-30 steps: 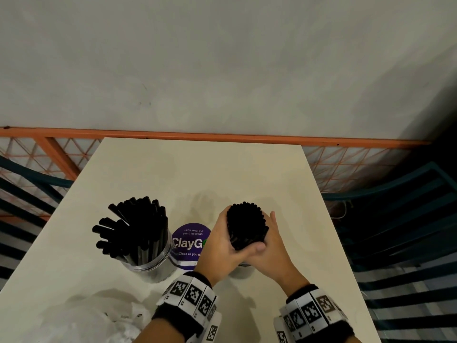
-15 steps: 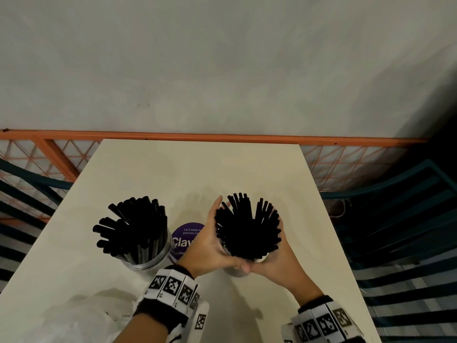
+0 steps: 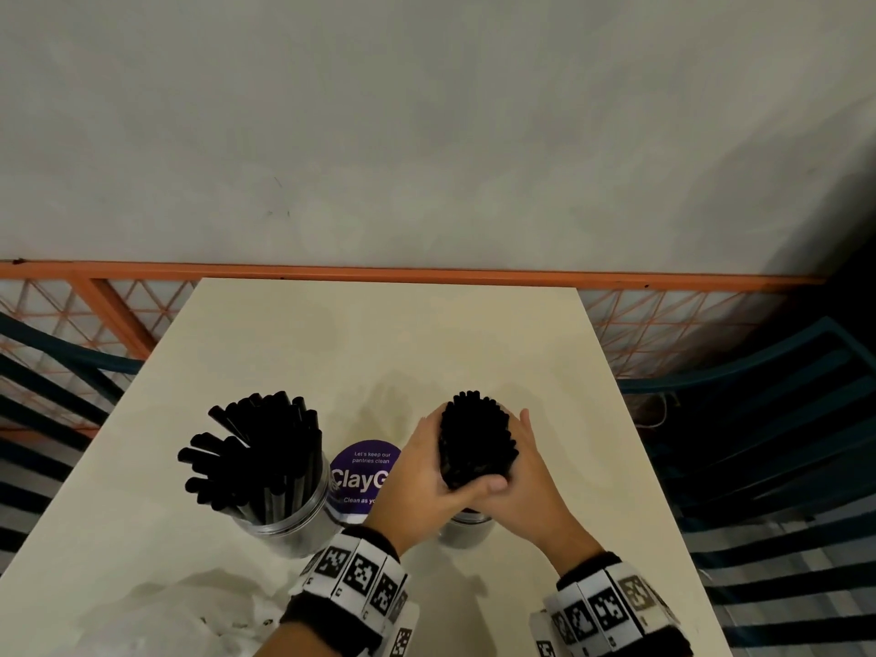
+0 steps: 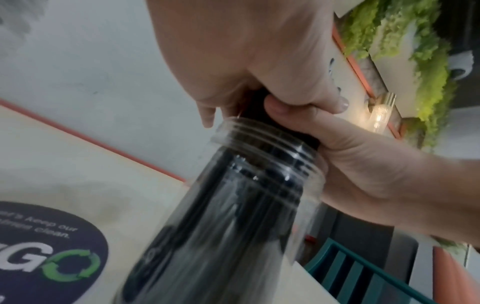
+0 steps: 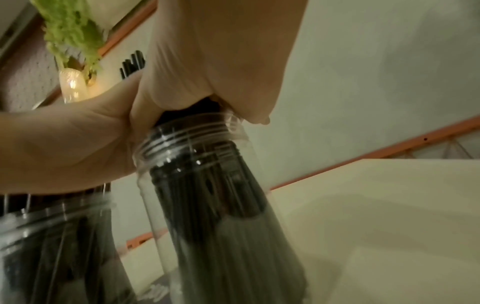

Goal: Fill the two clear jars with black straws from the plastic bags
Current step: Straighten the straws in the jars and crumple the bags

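Note:
Both hands wrap a tight bundle of black straws [image 3: 475, 441] standing in the right clear jar [image 3: 464, 531] on the table. My left hand [image 3: 426, 471] grips the bundle from the left and my right hand [image 3: 526, 471] from the right, thumbs meeting at the front. In the left wrist view the jar's threaded neck [image 4: 267, 156] sits just below the fingers, straws dark inside. The right wrist view shows that jar [image 5: 207, 185] too. The left clear jar [image 3: 289, 519] holds a fanned bunch of black straws [image 3: 256, 452], untouched.
A purple round sticker [image 3: 362, 471] lies on the cream table [image 3: 379, 343] between the jars. Crumpled clear plastic bags [image 3: 156, 614] lie at the near left. An orange rail [image 3: 426, 272] runs behind the table; teal chair slats [image 3: 768, 419] stand to the right.
Half a second ago the straws splayed out loosely between my hands; now both hands have squeezed them back into a tight bundle over the right jar.

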